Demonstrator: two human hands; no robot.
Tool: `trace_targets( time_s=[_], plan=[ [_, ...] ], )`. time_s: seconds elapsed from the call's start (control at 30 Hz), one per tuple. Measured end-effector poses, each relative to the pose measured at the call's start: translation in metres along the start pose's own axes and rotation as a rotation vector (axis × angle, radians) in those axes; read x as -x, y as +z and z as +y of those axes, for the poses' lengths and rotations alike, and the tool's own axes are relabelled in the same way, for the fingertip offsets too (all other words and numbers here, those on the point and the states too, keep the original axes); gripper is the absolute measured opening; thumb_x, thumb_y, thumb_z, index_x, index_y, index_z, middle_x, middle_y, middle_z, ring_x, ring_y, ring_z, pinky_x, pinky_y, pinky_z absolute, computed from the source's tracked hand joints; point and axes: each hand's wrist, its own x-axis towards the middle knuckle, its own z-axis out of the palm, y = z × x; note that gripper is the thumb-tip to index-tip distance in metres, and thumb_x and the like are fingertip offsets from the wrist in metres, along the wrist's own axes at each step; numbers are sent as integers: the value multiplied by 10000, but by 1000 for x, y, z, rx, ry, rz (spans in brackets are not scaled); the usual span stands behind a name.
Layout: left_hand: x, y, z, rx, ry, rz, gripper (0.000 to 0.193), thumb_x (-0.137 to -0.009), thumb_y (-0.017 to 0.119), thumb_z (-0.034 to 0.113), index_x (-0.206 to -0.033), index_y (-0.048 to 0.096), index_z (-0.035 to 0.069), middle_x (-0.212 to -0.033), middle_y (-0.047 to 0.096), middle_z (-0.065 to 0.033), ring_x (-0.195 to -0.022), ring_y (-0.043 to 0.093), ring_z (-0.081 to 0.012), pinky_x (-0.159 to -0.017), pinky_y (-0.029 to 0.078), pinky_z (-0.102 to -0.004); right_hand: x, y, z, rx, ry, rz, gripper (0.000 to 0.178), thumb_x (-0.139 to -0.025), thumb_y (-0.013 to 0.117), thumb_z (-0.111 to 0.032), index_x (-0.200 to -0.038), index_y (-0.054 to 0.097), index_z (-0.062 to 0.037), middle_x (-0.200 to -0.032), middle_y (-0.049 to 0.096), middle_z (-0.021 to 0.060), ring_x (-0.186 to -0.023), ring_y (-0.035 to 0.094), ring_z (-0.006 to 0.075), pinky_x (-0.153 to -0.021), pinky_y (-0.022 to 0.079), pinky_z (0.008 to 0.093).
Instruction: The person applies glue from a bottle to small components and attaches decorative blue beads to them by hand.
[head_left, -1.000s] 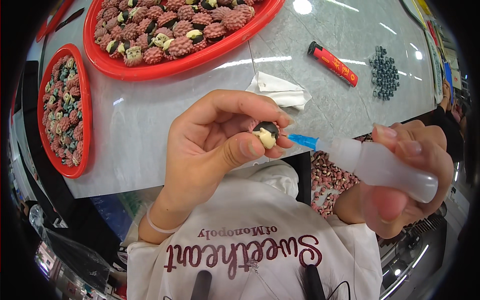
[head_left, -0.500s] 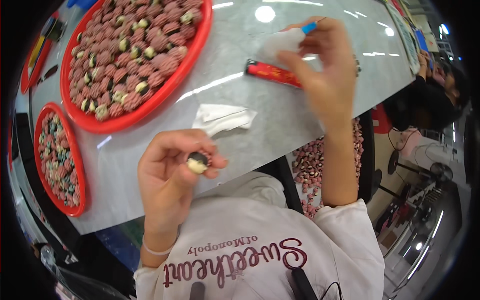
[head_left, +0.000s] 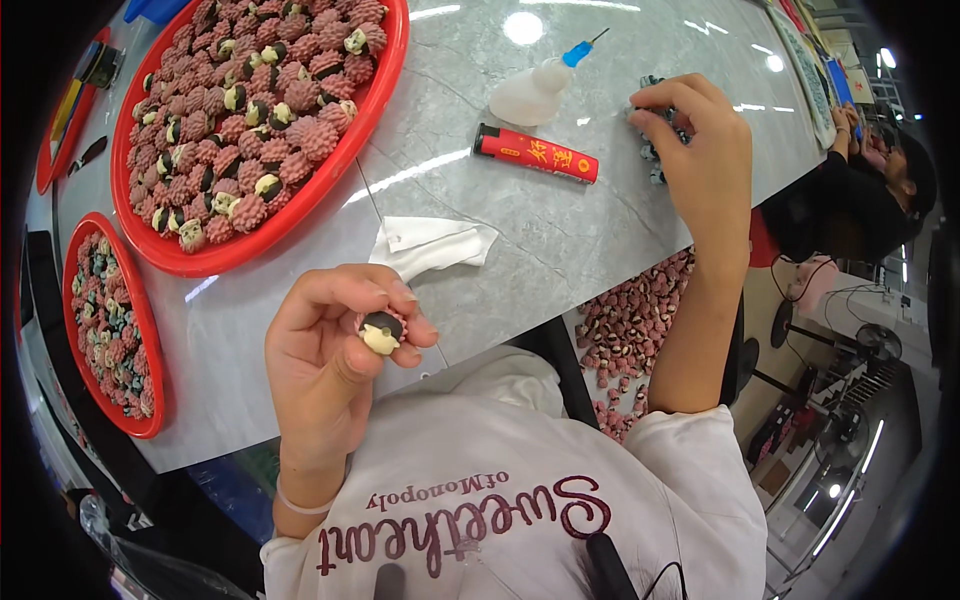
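My left hand [head_left: 330,350] pinches a small figure [head_left: 382,332] with a black top, a cream face and a pink ridged rim. Above the table, my right hand [head_left: 695,140] has let its thumb and forefinger part, beside a cluster of small dark, pale-flecked pieces [head_left: 656,150] that it partly covers. A white squeeze bottle [head_left: 527,97] with a blue needle tip [head_left: 577,54] stands left of that hand. Nearer me lies a red lighter-shaped tube [head_left: 540,153] with a black end. Folded white tissue [head_left: 432,246] rests beyond my left hand.
A large red tray [head_left: 385,105] of pink ridged pieces with black-and-cream figures fills the far left. Below it, a smaller red tray [head_left: 154,390] holds pink and teal pieces. Many pink pieces [head_left: 625,320] lie below the table edge. Another person [head_left: 860,190] sits at right.
My right hand has set the squeeze bottle on the table and moved right and down to the dark pieces. The left hand still holds the figure, slightly shifted left.
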Motion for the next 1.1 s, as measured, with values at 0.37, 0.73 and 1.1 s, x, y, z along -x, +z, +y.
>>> trace_targets(
  time_s=[0.37,0.73,1.1],
  plan=[
    [-1,3,2,112,43,-61,393,-753,649,241,-983,482,-30,-948,528,-151,-790,597,-210,-649,513,-247,28,-37,-54,-1511,232,-202,96,-830,502,-34,-900,506,32,-975,495,119,-790,499,149,-641,419,205],
    [11,5,1,141,109,-91,366,-743,649,173,-977,481,-52,-936,552,-165,-802,601,-213,-684,524,-294,55,5,-109,-1592,232,-351,229,-768,625,-128,-882,512,34,-841,512,143,-540,500,114,-405,378,181],
    [17,14,5,-88,42,33,440,-684,704,364,-883,487,38,-866,512,-66,-701,521,-82,-574,427,-171,56,-1,-114,-1167,-133,-221,284,-581,734,19,-804,558,7,-808,550,164,-705,583,207,-647,489,261]
  ],
)
